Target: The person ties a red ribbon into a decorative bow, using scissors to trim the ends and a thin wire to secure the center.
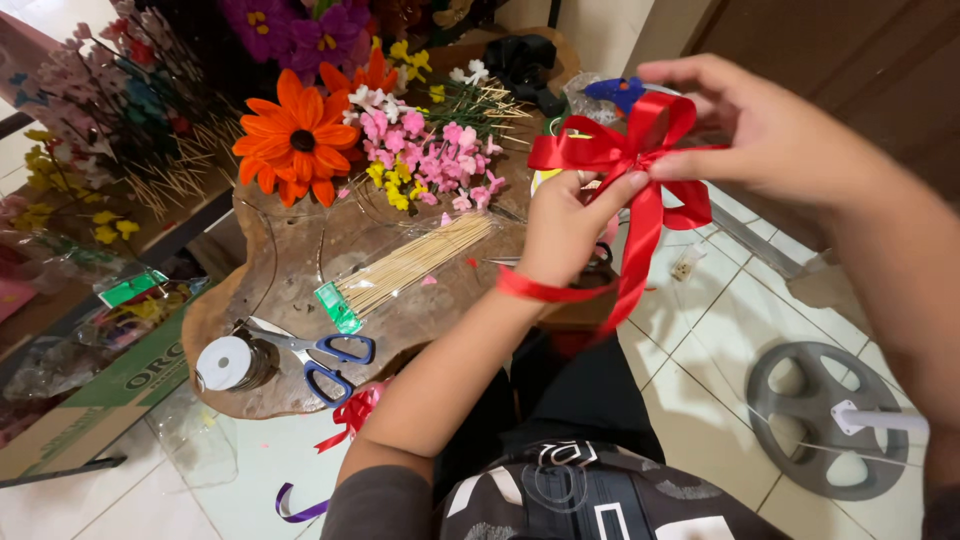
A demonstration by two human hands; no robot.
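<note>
**Both hands on the red ribbon bow**

Your left hand (568, 225) pinches the knot of the red ribbon bow (618, 150) between thumb and fingers, closed tight on the satin. Your right hand (770, 135) comes in from three o'clock and grips the bow's right loop, its fingertips shut on the ribbon. The bow hangs in the air above the table's right edge, and its tails fall toward six o'clock, one of them curling around your left wrist.

At nine o'clock from your left hand a packet of bamboo skewers (405, 268) lies on the wooden table (290, 260). At eight o'clock, near the table's front edge, blue-handled scissors (325, 358) lie just beside a spool of wire (228, 362). At ten o'clock an orange artificial flower (297, 140) stands beside a cluster of small pink blossoms (425, 150). At four o'clock a grey wheel-shaped base (820, 420) rests on the tiled floor.
</note>
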